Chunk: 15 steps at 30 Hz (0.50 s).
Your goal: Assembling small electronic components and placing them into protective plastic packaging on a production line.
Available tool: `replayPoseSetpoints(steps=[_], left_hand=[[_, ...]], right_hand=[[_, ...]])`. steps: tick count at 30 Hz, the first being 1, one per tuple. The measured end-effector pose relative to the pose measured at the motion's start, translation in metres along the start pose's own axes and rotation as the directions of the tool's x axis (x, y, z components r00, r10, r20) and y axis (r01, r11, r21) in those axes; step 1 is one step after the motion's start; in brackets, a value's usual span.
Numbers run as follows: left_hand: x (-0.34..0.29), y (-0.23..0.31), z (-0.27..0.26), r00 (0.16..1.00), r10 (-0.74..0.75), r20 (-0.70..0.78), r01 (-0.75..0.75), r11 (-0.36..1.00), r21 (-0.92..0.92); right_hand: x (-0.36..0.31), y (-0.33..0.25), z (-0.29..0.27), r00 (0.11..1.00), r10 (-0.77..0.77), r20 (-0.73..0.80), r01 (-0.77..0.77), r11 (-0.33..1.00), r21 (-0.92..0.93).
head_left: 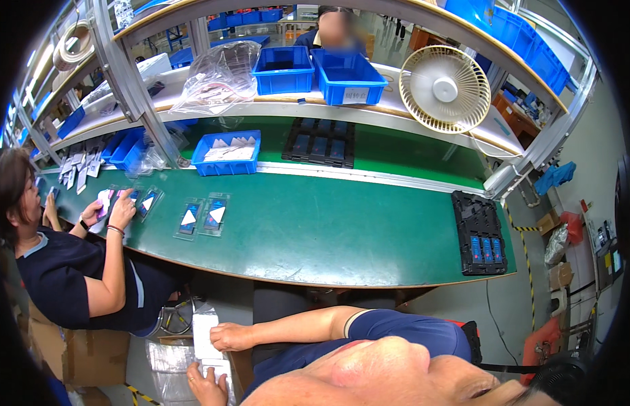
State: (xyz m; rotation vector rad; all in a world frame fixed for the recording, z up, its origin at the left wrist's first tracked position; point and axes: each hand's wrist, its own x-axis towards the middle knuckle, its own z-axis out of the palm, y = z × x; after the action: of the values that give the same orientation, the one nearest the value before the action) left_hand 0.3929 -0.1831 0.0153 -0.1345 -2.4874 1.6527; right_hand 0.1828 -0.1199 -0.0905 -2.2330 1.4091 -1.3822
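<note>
Low at the left, below the bench's front edge, both my hands are on flat white pieces. My right hand (232, 336), the one nearer the bench, is closed on the edge of an oblong white piece (204, 333). My left hand (206, 386), lower down, has its fingers bent over another white piece (217, 367). Their exact kind I cannot make out. A clear plastic bag (171, 365) lies right beside them.
On the green bench (342, 230) lie clear packs with white triangles (215, 214), a black tray (477, 237) with blue packs and a blue bin (227, 153). A co-worker (71, 264) works at the left. A fan (445, 89) hangs at the shelf; cartons (78, 345) stand below.
</note>
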Motion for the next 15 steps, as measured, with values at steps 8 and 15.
replayPoseSetpoints(steps=[8, 15], left_hand=[[0.01, 0.011, -0.015, 0.983, 0.028, 0.18, 0.03, 0.95, -0.312], [0.001, 0.021, -0.011, 0.9, 0.159, 0.405, 0.343, 0.314, -0.885]], right_hand=[[-0.012, -0.007, -0.006, 0.999, -0.027, -0.029, 0.026, 0.999, -0.025], [-0.02, -0.017, -0.004, 0.991, -0.129, 0.028, 0.131, 0.985, -0.108]])
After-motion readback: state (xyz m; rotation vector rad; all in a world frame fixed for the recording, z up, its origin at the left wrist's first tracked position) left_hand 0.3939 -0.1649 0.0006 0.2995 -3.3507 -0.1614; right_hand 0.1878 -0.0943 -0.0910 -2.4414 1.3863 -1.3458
